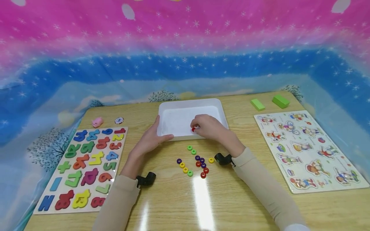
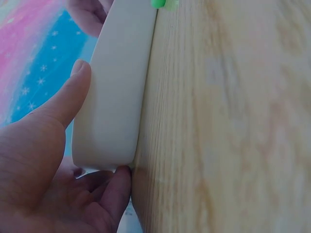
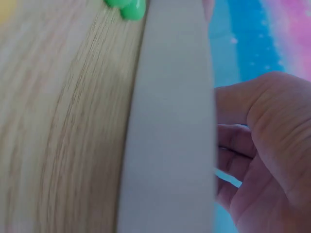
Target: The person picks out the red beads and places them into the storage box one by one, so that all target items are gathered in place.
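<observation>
A white tray [image 1: 185,138] lies on the table. My left hand [image 1: 150,136] grips its near left corner, thumb along the front rim and fingers against the left side; the left wrist view shows this hand [image 2: 63,141] close up. Over the tray's right half my right hand [image 1: 208,127] pinches a small red ring [image 1: 193,129] between thumb and fingertips. In the right wrist view the tray wall [image 3: 167,121] hides the fingertips and the ring. In front of the tray lie loose rings: green [image 1: 189,148], purple [image 1: 179,161], yellow [image 1: 211,160] and red [image 1: 203,175].
On the left is a number puzzle board [image 1: 123,147], with a pink pig figure [image 1: 97,122] and a poker chip [image 1: 119,120] behind it. A picture puzzle board [image 1: 289,141] lies on the right. Behind it are two green blocks [image 1: 258,104]. Patterned cloth hangs around the table.
</observation>
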Motion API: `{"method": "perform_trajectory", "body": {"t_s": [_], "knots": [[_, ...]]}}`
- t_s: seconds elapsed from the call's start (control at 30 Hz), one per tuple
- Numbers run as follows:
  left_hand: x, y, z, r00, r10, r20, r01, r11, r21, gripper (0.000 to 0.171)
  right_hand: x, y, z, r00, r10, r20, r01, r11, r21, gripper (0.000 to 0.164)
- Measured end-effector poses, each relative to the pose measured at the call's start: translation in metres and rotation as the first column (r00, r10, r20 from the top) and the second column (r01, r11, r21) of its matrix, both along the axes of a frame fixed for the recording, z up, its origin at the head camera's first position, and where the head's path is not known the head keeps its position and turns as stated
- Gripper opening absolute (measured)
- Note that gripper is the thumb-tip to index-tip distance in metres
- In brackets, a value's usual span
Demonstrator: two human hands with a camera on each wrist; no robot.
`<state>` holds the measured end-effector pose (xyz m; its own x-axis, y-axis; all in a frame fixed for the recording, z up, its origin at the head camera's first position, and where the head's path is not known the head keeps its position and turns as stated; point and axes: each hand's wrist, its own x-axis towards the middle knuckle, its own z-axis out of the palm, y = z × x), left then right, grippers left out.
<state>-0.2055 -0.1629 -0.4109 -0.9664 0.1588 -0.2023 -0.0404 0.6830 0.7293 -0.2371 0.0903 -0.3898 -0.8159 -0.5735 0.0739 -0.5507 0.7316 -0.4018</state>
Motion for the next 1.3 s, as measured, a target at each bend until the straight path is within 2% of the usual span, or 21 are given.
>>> {"method": "perform_trajectory", "body": {"t_s": [0.23,0.37,0.57,0.67,0.8,1.03,1.17,1.3], "knots": [[-0.001,0.000,-0.001,1.000,0.006,0.008,-0.006,1.000,0.000,0.112,0.031,0.008,0.024,0.992,0.107,-0.073,-0.106,0.994,0.015,0.015],[0.000,0.000,0.000,1.000,0.004,0.004,-0.004,1.000,0.005,0.110,0.057,0.005,0.033,0.980,0.195,-0.037,-0.193,0.980,0.056,0.016],[-0.001,-0.001,-0.001,1.000,0.001,-0.008,-0.001,1.000,0.004,0.111,0.085,0.002,0.026,0.954,0.300,0.014,-0.299,0.943,0.145,0.010],[-0.001,-0.001,-0.001,1.000,0.001,-0.014,-0.001,1.000,-0.003,0.111,0.093,0.001,0.020,0.947,0.320,0.020,-0.319,0.933,0.166,0.016],[-0.001,0.000,-0.001,1.000,-0.001,-0.015,0.000,1.000,-0.013,0.111,0.098,0.000,0.011,0.950,0.312,0.015,-0.309,0.932,0.191,0.024],[-0.001,0.000,-0.001,1.000,-0.004,-0.013,0.004,1.000,-0.007,0.112,0.099,-0.003,0.003,0.947,0.318,-0.045,-0.301,0.927,0.226,0.024],[0.000,0.000,0.000,1.000,-0.006,-0.008,0.006,1.000,-0.008,0.112,0.094,-0.003,0.011,0.946,0.315,-0.079,-0.296,0.936,0.193,0.018],[0.001,0.000,0.001,1.000,-0.011,-0.011,0.011,1.000,0.000,0.112,0.078,0.000,0.027,0.957,0.252,-0.144,-0.233,0.963,0.138,0.013]]}}
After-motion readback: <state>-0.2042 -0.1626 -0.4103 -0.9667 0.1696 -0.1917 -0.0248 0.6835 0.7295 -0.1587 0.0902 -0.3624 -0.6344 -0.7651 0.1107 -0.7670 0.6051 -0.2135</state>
